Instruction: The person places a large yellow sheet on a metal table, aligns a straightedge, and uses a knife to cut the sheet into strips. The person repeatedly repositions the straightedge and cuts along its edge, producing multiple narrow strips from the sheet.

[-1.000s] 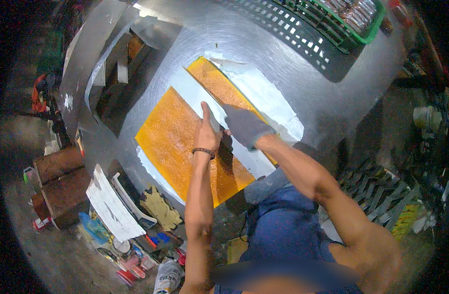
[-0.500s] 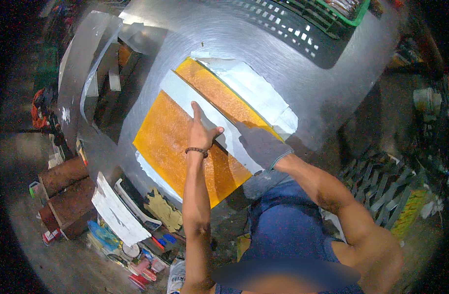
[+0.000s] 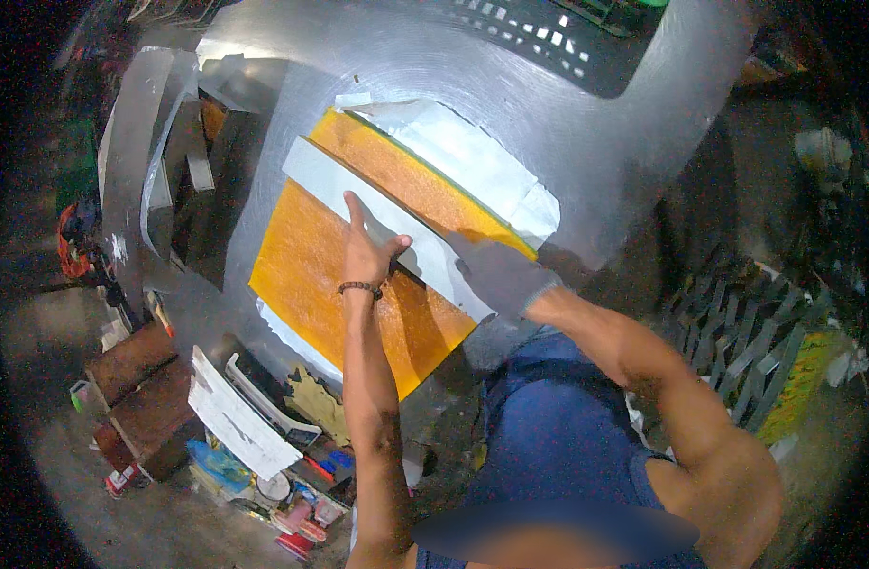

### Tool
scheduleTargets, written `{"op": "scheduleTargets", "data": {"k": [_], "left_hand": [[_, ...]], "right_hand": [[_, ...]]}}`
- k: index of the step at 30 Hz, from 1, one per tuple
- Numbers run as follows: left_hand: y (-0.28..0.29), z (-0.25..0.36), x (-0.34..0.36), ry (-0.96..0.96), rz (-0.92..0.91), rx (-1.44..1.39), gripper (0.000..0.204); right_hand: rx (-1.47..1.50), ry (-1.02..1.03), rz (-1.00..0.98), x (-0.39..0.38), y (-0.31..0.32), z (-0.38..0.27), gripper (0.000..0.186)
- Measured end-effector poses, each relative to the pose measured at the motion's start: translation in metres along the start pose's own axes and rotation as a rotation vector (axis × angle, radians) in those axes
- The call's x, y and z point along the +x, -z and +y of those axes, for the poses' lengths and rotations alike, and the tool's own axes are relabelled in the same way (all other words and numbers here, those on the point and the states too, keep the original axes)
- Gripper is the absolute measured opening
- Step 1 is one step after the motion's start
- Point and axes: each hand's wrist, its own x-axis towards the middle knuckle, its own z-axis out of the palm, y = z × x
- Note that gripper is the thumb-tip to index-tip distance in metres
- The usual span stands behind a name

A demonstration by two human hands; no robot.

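Left hand [image 3: 370, 254]: bare, partly open, index finger stretched up along the white strip [image 3: 320, 174] and thumb spread out to the right; it appears to press from above rather than clasp anything.
Right hand [image 3: 503, 277]: grey-gloved, fingers curled in, over the strip's far edge near its lower-right end; the glove hides its grip, so I cannot tell how closed it is or whether it holds anything.
Orange sheet [image 3: 301, 248]: beneath the strip, near the middle of the metal table [image 3: 600, 194], with white paper [image 3: 458, 142] showing past its edges.
Strip slip: the likeliest trouble, I judge, since the left hand bears on its middle and leaves both ends free; a sideways push from the right hand could swing it askew.
Thumb clearance: the left thumb points toward the right hand, so a slide up the strip's edge could bump it.
Paper drag: a hard pull could shift sheet and paper together if the paper grips the metal poorly.
Strip axis: long, running from upper left to lower right, with a narrow orange band beyond it and a broad one on the near side.
Sheet axis: nearly square, its far edge roughly parallel to the strip.
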Motion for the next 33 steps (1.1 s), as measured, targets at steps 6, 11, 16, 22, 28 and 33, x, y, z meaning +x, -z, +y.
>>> {"op": "scheduleTargets", "data": {"k": [6,11,16,22,28,33], "left_hand": [[-0.002,-0.009,0.003,-0.092,0.039,0.108,0.126],[0.001,0.002,-0.001,0.008,-0.009,-0.079,0.124],[0.002,0.001,-0.004,0.03,-0.038,-0.169,0.123],[-0.009,-0.02,0.005,-0.227,0.11,-0.012,0.119],[-0.004,-0.016,0.007,-0.033,0.006,-0.071,0.121],[0.0,-0.006,0.0,-0.022,-0.048,-0.235,0.12]], "right_hand": [[0.019,0.016,0.051,-0.038,0.015,-0.009,0.04],[0.099,-0.045,-0.031,-0.048,0.017,-0.003,0.04],[0.059,-0.072,-0.056,-0.063,0.01,0.004,0.039],[0.0,-0.054,-0.043,-0.087,0.004,0.014,0.04],[0.015,0.038,0.118,-0.101,-0.001,0.024,0.044],[-0.056,0.0,0.064,-0.116,-0.008,0.036,0.045]]}}
